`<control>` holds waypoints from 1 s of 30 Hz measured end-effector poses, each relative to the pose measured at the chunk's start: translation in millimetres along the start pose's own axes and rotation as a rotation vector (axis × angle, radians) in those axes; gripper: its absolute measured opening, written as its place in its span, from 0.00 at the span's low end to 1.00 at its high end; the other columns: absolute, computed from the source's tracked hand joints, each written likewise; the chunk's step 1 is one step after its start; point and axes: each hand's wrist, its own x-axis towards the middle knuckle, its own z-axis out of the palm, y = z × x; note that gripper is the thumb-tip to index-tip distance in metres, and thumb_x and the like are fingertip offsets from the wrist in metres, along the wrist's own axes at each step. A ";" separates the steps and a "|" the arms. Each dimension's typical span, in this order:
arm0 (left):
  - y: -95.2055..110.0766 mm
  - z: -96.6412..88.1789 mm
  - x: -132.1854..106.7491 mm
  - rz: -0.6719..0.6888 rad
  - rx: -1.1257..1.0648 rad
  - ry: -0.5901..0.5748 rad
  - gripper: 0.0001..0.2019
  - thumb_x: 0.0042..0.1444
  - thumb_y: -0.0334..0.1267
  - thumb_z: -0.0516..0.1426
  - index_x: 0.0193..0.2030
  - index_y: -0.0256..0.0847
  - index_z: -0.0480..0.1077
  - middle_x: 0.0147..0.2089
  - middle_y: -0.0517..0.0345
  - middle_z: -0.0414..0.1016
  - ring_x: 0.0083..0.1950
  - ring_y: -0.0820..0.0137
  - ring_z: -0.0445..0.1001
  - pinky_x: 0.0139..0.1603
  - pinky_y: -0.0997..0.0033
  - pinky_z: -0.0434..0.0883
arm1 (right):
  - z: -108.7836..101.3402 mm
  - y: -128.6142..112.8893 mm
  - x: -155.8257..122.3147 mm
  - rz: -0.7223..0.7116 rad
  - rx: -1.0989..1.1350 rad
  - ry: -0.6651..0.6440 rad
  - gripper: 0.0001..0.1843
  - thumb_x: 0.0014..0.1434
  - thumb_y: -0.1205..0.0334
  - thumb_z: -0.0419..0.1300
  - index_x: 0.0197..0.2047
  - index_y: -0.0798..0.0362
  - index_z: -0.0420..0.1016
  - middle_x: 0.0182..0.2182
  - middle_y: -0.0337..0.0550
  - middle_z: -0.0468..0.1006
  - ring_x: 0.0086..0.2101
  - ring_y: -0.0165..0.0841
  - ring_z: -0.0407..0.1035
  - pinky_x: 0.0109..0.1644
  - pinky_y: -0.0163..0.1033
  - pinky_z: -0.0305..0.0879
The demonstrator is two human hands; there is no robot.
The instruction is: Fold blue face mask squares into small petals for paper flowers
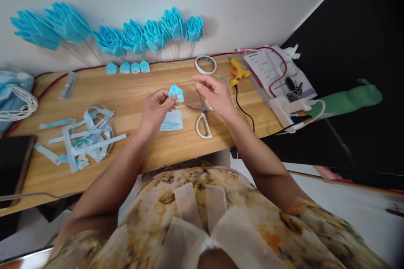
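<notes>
My left hand (pixel 158 103) pinches a folded blue fabric petal (pixel 176 90) between thumb and fingers. A small whitish patch, perhaps tape, shows on its lower part. To its right, my right hand (pixel 214 92) hovers over the scissors (pixel 204 124) with its fingers apart and nothing visible in them. The scissors lie with blades partly spread, and that hand hides one of their handles. Below the left hand rests a small stack of light blue fabric pieces (pixel 172 121). A roll of tape (pixel 205 65) lies beyond the right hand, with another ring partly hidden beside it.
Blue fabric flowers (pixel 134 37) on sticks lean against the wall, with several folded petals (pixel 125 67) before them. Cut strips (pixel 88 138) are heaped at left near a phone (pixel 14 168). At right are a yellow glue gun (pixel 239 71), its cord, papers (pixel 277 69) and a power strip (pixel 284 111).
</notes>
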 end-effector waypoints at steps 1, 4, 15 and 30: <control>0.2 -0.2 0.2 -0.003 -0.006 0.001 0.11 0.53 0.41 0.65 0.27 0.39 0.71 0.24 0.62 0.74 0.25 0.78 0.68 0.29 0.76 0.65 | -6.2 4.1 -1.6 0.006 -0.041 0.019 0.17 0.65 0.57 0.58 0.54 0.52 0.78 0.38 0.41 0.83 0.35 0.30 0.74 0.42 0.38 0.72; -0.1 -0.9 0.5 -0.010 -0.005 0.010 0.10 0.55 0.40 0.65 0.28 0.39 0.71 0.25 0.62 0.75 0.25 0.78 0.68 0.29 0.77 0.66 | -18.1 14.6 -10.8 0.008 -0.227 -0.009 0.15 0.62 0.63 0.60 0.51 0.52 0.80 0.39 0.42 0.84 0.36 0.32 0.75 0.43 0.40 0.71; -1.6 -0.1 0.3 -0.019 0.016 0.013 0.10 0.54 0.42 0.65 0.29 0.40 0.72 0.25 0.61 0.75 0.25 0.77 0.69 0.29 0.76 0.66 | 5.2 14.1 -27.9 -0.119 -0.797 -0.228 0.08 0.67 0.63 0.59 0.41 0.54 0.80 0.38 0.48 0.81 0.40 0.37 0.73 0.42 0.39 0.62; 3.0 -0.5 -1.9 -0.044 0.016 0.007 0.12 0.52 0.45 0.64 0.26 0.40 0.71 0.23 0.61 0.72 0.26 0.76 0.68 0.29 0.74 0.65 | 15.4 37.7 -19.9 0.083 -0.491 -0.026 0.10 0.66 0.59 0.56 0.41 0.53 0.77 0.31 0.41 0.81 0.31 0.33 0.72 0.38 0.37 0.62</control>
